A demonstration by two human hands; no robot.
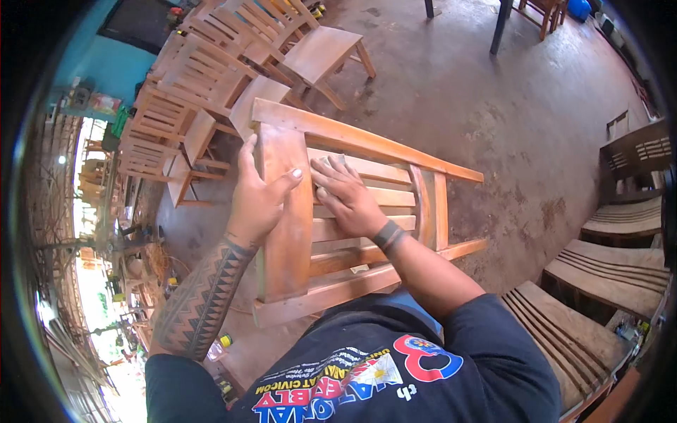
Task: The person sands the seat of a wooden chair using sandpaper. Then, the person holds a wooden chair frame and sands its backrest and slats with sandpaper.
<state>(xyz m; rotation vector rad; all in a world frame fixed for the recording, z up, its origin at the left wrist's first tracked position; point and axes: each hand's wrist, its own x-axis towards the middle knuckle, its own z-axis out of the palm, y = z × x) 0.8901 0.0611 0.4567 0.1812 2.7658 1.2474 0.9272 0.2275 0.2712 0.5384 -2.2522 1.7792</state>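
A wooden chair frame [288, 211] with a wide top rail and several slats lies across the person's lap. My left hand [259, 192] grips the wide rail at its upper part, the thumb on the face and the fingers over the far edge. My right hand [347, 197] lies on the upper slats just right of that rail, its fingers pressed together. A small pale piece [340, 159], perhaps sandpaper, shows at its fingertips, mostly hidden beneath them.
Several wooden chairs [321, 56] stand in rows at the upper left. Slatted wooden seats [564, 338] line the lower right. Dark table legs [502, 28] stand on the concrete floor [522, 141] at the top. Tools and clutter [226, 341] are at the lower left.
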